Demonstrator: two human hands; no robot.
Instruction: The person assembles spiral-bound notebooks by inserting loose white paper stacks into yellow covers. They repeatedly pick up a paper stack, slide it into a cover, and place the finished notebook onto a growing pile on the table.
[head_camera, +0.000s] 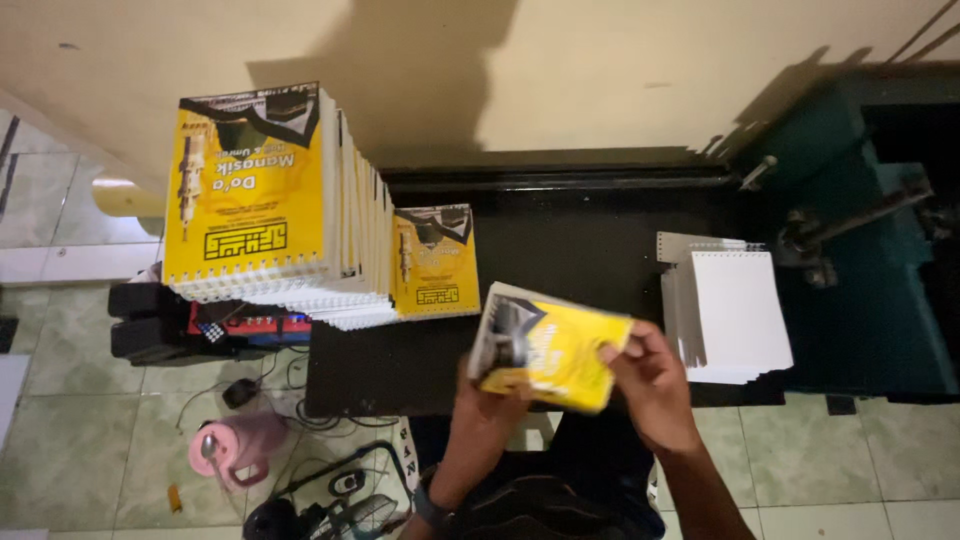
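Head view, looking down on a black table against a pale wall.

Both hands grip one yellow booklet just above the table's near edge. Left hand is closed on the booklet's lower left corner; its fingers are mostly hidden under the cover. Right hand pinches the right edge, thumb on top, the other fingers out of sight behind. The booklet is motion-blurred, so its cover detail is hard to make out.

A tall stack of yellow booklets stands at the table's left end, leaning and fanned; its base is hidden. A lower stack sits just beside it.

A pile of white punched sheets lies right of the hands. A teal machine is cut off by the frame and deep in shadow.

On the floor: a pink jug and tangled cables, dim.
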